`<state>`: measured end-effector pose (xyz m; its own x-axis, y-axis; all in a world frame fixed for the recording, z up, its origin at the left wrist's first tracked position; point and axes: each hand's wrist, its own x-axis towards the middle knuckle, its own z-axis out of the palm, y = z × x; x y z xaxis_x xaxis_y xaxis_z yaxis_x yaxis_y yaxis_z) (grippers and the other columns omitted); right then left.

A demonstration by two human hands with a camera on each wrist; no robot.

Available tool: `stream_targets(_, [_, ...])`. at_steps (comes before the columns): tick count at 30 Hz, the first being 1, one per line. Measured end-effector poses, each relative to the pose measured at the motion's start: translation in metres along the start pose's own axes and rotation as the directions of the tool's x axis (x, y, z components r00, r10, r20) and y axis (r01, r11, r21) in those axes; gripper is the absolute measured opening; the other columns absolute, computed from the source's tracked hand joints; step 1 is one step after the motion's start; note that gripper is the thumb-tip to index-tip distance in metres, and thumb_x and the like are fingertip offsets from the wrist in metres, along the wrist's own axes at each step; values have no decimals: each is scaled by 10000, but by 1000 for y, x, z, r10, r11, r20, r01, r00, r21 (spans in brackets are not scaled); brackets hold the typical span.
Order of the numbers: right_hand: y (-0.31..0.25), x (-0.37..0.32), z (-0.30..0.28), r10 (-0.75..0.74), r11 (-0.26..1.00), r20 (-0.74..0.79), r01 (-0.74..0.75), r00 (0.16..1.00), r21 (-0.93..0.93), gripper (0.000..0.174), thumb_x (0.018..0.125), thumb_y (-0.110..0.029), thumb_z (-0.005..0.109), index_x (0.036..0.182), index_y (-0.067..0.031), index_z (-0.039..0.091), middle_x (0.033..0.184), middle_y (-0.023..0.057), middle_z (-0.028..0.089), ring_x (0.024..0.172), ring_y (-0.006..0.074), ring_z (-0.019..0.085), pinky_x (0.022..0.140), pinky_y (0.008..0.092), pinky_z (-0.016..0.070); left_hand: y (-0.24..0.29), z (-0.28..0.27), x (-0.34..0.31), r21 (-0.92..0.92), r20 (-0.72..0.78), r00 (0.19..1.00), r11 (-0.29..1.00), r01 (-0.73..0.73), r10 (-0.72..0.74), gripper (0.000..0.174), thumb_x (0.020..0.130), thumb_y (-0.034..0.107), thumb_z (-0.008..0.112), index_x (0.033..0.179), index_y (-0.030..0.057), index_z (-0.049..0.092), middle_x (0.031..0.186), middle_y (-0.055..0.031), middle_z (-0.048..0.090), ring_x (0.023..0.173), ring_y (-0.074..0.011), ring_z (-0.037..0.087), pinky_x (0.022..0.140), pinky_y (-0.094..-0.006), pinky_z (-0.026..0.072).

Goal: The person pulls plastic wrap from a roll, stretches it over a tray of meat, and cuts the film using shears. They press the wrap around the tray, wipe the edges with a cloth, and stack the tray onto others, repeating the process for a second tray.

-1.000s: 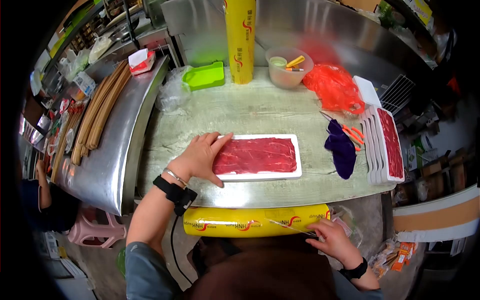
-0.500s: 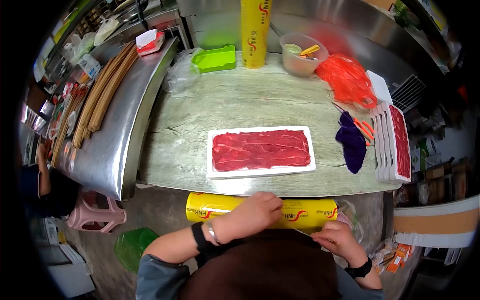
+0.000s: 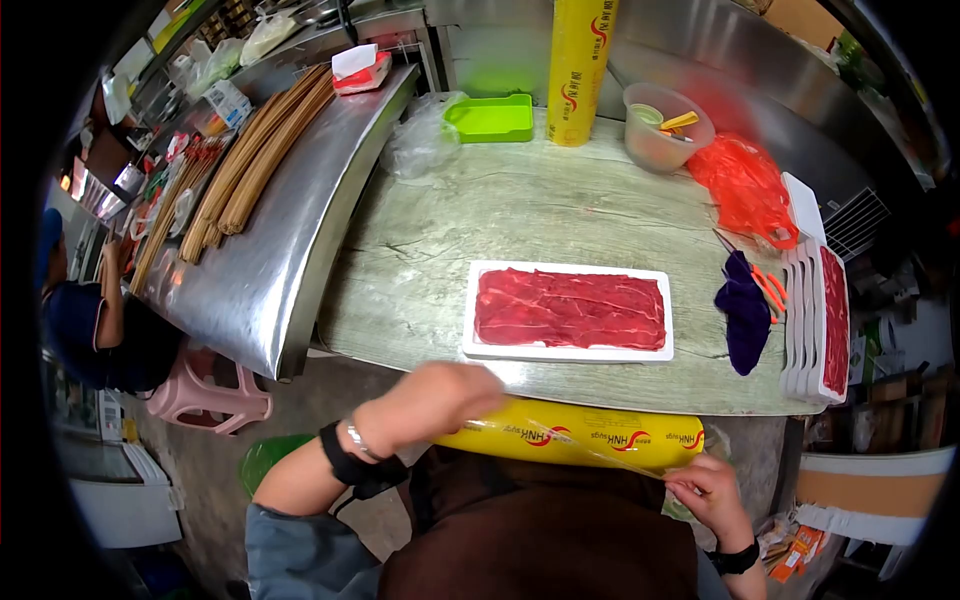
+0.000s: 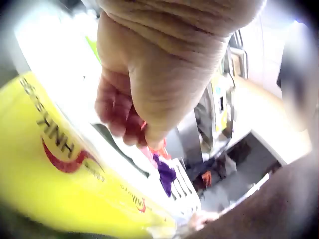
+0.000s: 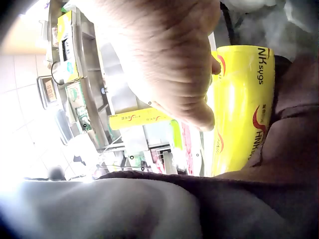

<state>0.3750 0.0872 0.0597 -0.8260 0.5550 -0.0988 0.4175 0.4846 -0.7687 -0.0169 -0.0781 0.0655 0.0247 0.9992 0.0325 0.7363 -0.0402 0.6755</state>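
A yellow roll of cling film (image 3: 600,432) lies across the person's lap, along the table's front edge. The right hand (image 3: 710,495) pinches the film's edge beside the roll's right end. From there a thin, clear strip of cling film (image 3: 610,459) runs slantwise over the roll towards the left hand (image 3: 430,400). That hand is blurred over the roll's left end, its fingers curled in against the thumb in the left wrist view, at the film's other end. Beyond the roll, a white tray (image 3: 470,312) filled with sliced red meat (image 3: 570,310) lies flat on the table.
Stacked white trays (image 3: 800,320), a purple cloth (image 3: 745,315) and orange-handled scissors (image 3: 770,290) are on the right. Behind stand another film roll (image 3: 580,75), a plastic tub (image 3: 665,150), a red bag (image 3: 745,190) and a green tray (image 3: 490,120). Bundled sticks (image 3: 260,150) lie left.
The left hand has let go of the meat tray, come back to the roll and moved left along it. A film edge now stretches between both hands. The head view has shifted.
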Motion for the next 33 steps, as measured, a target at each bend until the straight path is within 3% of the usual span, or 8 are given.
stream_targets(1, [-2, -1, 0, 5, 1000, 15, -5, 1000, 0, 148, 768, -32, 784, 908, -73, 755, 675, 41, 545, 604, 167, 545, 539, 309, 420, -11, -7, -9, 102, -143, 989, 994, 40, -25, 107, 887, 171, 655, 914, 69, 672, 841, -125, 652, 780, -345, 643, 683, -427, 516])
stream_targets(4, [-6, -5, 1, 24, 1000, 53, -24, 998, 1, 151, 764, -33, 787, 905, -76, 757, 677, 43, 548, 605, 169, 547, 538, 311, 419, -21, -11, -42, -1, -186, 938, 955, 297, -292, 164, 815, 170, 746, 931, 59, 716, 873, -116, 651, 810, -338, 628, 723, -403, 517])
stream_targets(7, [-3, -6, 2, 24, 1000, 72, -24, 997, -8, 153, 761, -33, 789, 904, -77, 756, 678, 49, 552, 608, 177, 550, 535, 314, 418, -13, 9, -56, 102, -292, 930, 960, 261, -222, 269, 770, 218, 792, 995, 82, 734, 941, -97, 650, 886, -325, 611, 777, -397, 508])
stream_targets(11, [-7, -2, 1, -4, 999, 91, 8, 996, -46, 152, 760, -31, 788, 900, -78, 754, 681, 56, 554, 601, 190, 551, 529, 319, 418, -2, 22, -57, 155, -279, 935, 950, 270, -220, 396, 729, 219, 825, 1099, 116, 726, 1044, -57, 623, 1004, -283, 553, 876, -381, 461])
stream_targets(18, [-6, -4, 3, 30, 999, 78, -27, 996, -39, 163, 751, -19, 789, 900, -75, 747, 681, 60, 553, 586, 196, 549, 525, 318, 421, 4, 37, -68, 71, -311, 919, 958, 276, -242, 297, 720, 166, 817, 1000, 142, 723, 1042, -32, 626, 1005, -275, 553, 884, -400, 432])
stream_targets(21, [-5, -5, 4, 46, 998, 79, -44, 996, -36, 171, 748, -8, 788, 900, -73, 745, 678, 61, 554, 589, 195, 555, 529, 317, 426, -1, 45, -75, 95, -332, 929, 974, 206, -164, 292, 720, 147, 809, 996, 127, 715, 1031, -33, 630, 1003, -275, 558, 882, -399, 432])
stream_targets(27, [-4, -2, 3, 31, 999, 80, -28, 996, -41, 167, 748, -6, 787, 895, -72, 744, 677, 61, 557, 590, 191, 563, 533, 316, 431, 13, 36, -66, 108, -350, 911, 957, 271, -219, 252, 711, 143, 812, 944, 121, 718, 998, -19, 634, 973, -266, 577, 857, -397, 444])
stream_targets(33, [-4, -2, 2, 58, 998, 67, -55, 996, -44, 164, 751, -11, 787, 896, -74, 744, 681, 62, 565, 592, 192, 570, 534, 310, 432, -1, 40, -72, 98, -333, 933, 979, 181, -139, 280, 708, 147, 815, 966, 113, 713, 1008, -37, 639, 936, -269, 594, 838, -393, 457])
